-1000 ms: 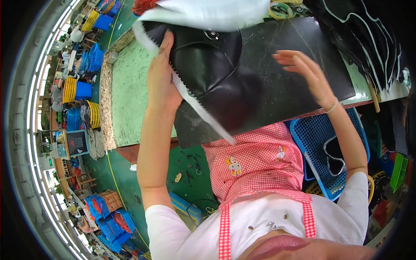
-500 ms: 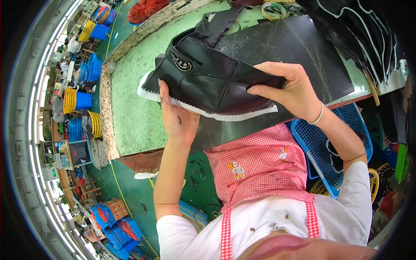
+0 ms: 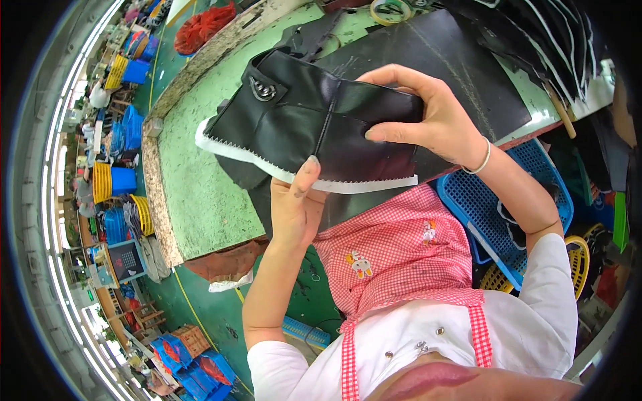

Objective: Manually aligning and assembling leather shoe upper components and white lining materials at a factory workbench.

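Between my hands is a black leather shoe upper (image 3: 294, 120) with a seam down its middle and a white serrated strip (image 3: 364, 185) along its lower edge. A metal buckle-like ornament (image 3: 263, 91) sits on its left part. My left hand (image 3: 299, 200) grips the lower edge, thumb over the white strip and fingers hidden beneath. My right hand (image 3: 428, 120) pinches the right end, thumb on the near face and fingers over the top edge. The upper is tilted above the bench, and its underside is hidden.
A dark board (image 3: 448, 73) lies on the green bench top (image 3: 194, 180). A tape roll (image 3: 390, 11) is at the far edge, and black pieces with white edging (image 3: 555, 47) are piled far right. A blue basket (image 3: 461, 194) stands below the bench at right.
My left hand has slid right along the white edge, its thumb now over the strip near the middle seam. The upper has shifted slightly left and its face is turned more toward me.
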Demonstrator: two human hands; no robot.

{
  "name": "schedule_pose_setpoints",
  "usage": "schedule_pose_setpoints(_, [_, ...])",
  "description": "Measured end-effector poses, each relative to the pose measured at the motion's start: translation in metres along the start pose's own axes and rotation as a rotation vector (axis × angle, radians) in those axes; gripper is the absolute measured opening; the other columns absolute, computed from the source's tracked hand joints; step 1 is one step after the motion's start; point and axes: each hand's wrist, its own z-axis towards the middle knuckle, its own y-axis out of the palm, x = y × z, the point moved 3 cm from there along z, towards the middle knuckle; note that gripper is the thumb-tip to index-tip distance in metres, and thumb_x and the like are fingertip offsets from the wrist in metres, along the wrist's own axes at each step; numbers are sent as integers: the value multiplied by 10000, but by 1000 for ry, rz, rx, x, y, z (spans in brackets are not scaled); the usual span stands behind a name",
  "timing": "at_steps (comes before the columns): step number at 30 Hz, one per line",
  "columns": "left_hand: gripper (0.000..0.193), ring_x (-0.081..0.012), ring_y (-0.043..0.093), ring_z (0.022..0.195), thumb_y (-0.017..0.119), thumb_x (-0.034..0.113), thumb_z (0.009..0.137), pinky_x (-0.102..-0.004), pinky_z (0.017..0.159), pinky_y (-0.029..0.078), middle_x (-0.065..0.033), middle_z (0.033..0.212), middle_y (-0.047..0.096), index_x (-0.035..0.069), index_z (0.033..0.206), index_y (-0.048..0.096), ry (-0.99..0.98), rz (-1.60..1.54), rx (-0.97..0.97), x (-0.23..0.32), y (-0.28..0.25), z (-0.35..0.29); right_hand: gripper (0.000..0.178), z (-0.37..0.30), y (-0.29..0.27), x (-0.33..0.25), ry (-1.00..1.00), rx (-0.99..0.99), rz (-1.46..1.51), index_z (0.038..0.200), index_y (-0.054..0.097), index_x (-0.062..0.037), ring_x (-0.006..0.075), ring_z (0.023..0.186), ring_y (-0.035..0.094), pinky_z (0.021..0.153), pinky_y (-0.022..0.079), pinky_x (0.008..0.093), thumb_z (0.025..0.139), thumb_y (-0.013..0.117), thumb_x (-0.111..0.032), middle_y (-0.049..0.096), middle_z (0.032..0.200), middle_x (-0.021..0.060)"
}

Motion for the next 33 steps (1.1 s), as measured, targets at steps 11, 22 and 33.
schedule_pose_setpoints(11, [305,-247,636,1085,506,241,1004,-413,921,526,-122,1214,633,17,1198,578,90,-7,136,-11,10,8,415,-4,-26,5,172,-69,197,1218,562,31,85,974,590,873,489,239,858,714,-107,640,1079,54])
schedule_pose_setpoints(22, [457,-284,567,1185,514,371,969,-336,1029,423,-191,1304,573,18,1246,601,-242,1176,-999,-3,25,-4,573,26,-66,0,433,-24,-68,1355,488,35,145,1129,567,968,431,252,848,695,-135,592,1242,110])
schedule_pose_setpoints(33, [770,-301,262,1432,584,494,893,-518,1144,157,-139,1547,295,87,1487,310,600,1910,70,3,-86,110,310,9,-59,-14,247,-339,-271,1068,655,52,50,811,543,773,461,217,859,729,-164,659,870,11])
